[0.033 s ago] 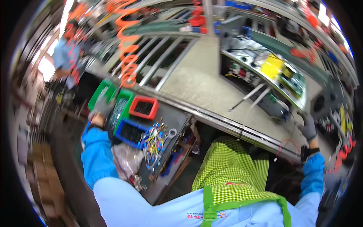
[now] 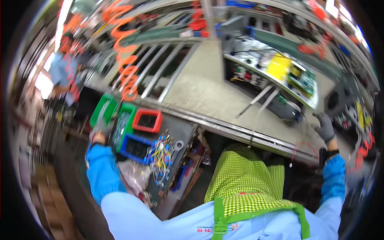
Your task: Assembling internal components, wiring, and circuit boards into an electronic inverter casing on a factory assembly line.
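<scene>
Your left hand is at the 2 green bins, but it is blurred, so I cannot tell if it grips something. These bins stand beside the red bin and the blue bin, probably so that parts stay sorted and within your reach. Your right hand is open, with fingers apart, near the unit, which sits on the bench with its inside exposed, perhaps for easy access.

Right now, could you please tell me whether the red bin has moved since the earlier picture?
No: the red bin keeps its place beside the bench's metal rail; the camera view shifted.
</scene>
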{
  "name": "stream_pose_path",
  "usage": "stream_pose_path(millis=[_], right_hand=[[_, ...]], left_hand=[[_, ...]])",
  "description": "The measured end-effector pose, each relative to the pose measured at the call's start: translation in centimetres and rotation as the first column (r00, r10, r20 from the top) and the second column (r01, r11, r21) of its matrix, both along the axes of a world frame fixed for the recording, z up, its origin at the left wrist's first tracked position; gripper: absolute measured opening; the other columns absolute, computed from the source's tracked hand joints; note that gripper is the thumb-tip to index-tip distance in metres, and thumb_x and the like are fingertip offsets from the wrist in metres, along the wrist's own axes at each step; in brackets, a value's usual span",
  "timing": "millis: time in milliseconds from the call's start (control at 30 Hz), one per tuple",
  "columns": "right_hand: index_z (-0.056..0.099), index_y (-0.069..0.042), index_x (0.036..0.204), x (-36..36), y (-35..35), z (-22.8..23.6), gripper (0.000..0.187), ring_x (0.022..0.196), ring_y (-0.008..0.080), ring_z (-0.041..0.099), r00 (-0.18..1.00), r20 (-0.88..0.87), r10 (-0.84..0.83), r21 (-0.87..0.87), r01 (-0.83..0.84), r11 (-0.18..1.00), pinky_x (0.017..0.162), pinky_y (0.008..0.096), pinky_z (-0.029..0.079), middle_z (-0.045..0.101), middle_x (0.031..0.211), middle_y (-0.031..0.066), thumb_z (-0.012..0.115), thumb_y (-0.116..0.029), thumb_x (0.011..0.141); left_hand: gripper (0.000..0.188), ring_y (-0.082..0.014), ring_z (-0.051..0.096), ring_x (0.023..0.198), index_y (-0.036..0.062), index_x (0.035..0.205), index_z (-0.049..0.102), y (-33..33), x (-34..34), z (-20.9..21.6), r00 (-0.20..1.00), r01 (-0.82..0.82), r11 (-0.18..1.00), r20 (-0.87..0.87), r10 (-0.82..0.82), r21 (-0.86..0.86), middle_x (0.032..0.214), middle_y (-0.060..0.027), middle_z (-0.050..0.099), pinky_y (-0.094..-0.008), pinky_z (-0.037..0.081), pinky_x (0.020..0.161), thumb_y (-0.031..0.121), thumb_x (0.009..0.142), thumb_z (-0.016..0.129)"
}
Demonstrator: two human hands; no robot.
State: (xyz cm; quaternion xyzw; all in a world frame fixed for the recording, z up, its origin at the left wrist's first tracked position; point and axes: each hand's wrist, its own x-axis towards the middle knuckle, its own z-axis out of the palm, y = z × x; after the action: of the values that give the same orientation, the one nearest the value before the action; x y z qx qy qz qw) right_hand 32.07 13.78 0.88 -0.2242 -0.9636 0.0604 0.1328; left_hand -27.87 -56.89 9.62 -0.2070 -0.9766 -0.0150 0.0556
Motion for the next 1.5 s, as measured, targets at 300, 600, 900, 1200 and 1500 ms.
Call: stream_pose_path(millis=[300, 600, 900, 1200, 1500], right_hand=[[0.062, -0.003, 0.104, 5.2, -5.8, 8.0, 0.03, 0.094, 0.0343, 0.061, 0.966, -0.245, -0.086, 0.005, 0.09, 0.996, 0.083, 0.0409, 0.049, 0.063, 0.099, 0.0149, 0.068, -0.02, 0.079], [0.068, -0.01, 0.1, -6.6, -14.8, 13.0, 0.028, 0.084, 0.0328, 0.062, 0.786, -0.335, 0.52, 0.1, -0.519, 0.849, 0.076, 0.0427, 0.049, 0.065, 0.09, 0.0105, 0.07, -0.03, 0.08], [0.048, -0.006, 0.135, -17.9, -28.4, 14.8, 0.081, 0.102, 0.0389, 0.061, 0.685, -0.477, 0.551, -0.17, -0.687, 0.707, 0.089, 0.0449, 0.047, 0.062, 0.11, 0.0229, 0.073, -0.052, 0.073], [0.05, -0.003, 0.126, -14.7, -28.4, 15.7, 0.048, 0.102, 0.0218, 0.059, 0.577, -0.815, 0.051, -0.52, -0.768, 0.374, 0.087, 0.0363, 0.047, 0.058, 0.105, 0.0123, 0.068, -0.016, 0.083], [0.054, -0.008, 0.12, -10.2, -25.9, 8.7, 0.051, 0.108, 0.0299, 0.056, 0.684, -0.384, 0.62, 0.2, -0.594, 0.779, 0.104, 0.0476, 0.039, 0.058, 0.105, 0.0091, 0.067, -0.015, 0.071]], left_hand=[[0.06, -0.0435, 0.059, 0.111, -0.0042, 0.11, 0.063, -7.2, -6.1, -11.1, 0.936, -0.334, 0.942, -0.127, 0.327, -0.038, 0.11, -0.0304, 0.064, -0.0465, 0.05, 0.091, 0.03, 0.062, 0.071], [0.035, -0.0352, 0.066, 0.079, 0.0008, 0.097, 0.058, -0.1, 4.1, 4.6, 0.972, 0.136, 0.953, -0.224, -0.076, 0.269, 0.083, -0.018, 0.066, -0.0429, 0.05, 0.073, 0.015, 0.066, 0.067], [0.032, -0.014, 0.057, 0.068, 0.001, 0.099, 0.056, 15.8, 21.1, 14.3, 0.898, 0.327, 0.758, 0.064, -0.435, 0.565, 0.076, -0.0051, 0.059, -0.0303, 0.046, 0.064, 0.007, 0.069, 0.066], [0.029, -0.0116, 0.062, 0.082, -0.0027, 0.108, 0.059, 29.4, 31.5, 5.5, 0.087, 0.184, 0.475, 0.467, -0.88, 0.861, 0.097, -0.0063, 0.065, -0.0248, 0.051, 0.068, -0.006, 0.08, 0.062], [0.033, -0.0168, 0.063, 0.091, 0.0014, 0.12, 0.055, 36.3, 35.5, -6.9, -0.055, 0.139, 0.415, 0.426, -0.903, 0.899, 0.106, -0.0109, 0.064, -0.0294, 0.052, 0.081, 0.011, 0.088, 0.06]])
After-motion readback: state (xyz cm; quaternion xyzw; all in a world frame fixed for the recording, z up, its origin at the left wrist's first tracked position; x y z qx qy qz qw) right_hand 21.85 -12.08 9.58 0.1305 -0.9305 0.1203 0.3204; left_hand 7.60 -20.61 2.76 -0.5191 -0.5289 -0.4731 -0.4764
